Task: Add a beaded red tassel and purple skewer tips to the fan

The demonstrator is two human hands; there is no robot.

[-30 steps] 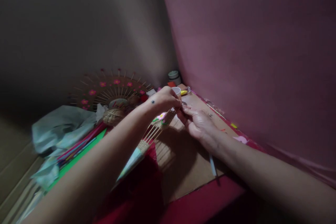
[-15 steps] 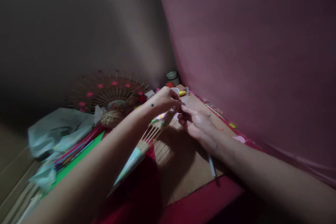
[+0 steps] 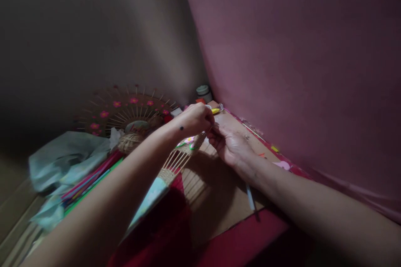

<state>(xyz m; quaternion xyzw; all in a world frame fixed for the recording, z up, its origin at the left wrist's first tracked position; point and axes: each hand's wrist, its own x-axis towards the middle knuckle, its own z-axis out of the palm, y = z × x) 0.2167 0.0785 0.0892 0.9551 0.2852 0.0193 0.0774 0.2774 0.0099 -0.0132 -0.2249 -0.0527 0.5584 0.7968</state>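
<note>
A woven fan-like piece (image 3: 178, 160) with thin sticks, twine bands, pink flowers and a pale blue lower part lies slanted under my left forearm. My left hand (image 3: 200, 117) is closed at the far end of this piece, its fingertips pinched on something too small to make out. Close against it, my right hand (image 3: 230, 144) has its fingers curled and its fingertips meeting those of the left. What the right fingers hold is hidden.
A round stick fan (image 3: 133, 110) with pink flowers stands at the back left, near a twine ball (image 3: 128, 142) and pale cloth (image 3: 69, 158). A glue stick (image 3: 250, 198) lies on the brown board (image 3: 216, 212). A lidded jar (image 3: 203, 91) stands in the corner.
My right hand has moved slightly left, closer to my left hand, and its fingers are more curled. The whole view has shifted a little.
</note>
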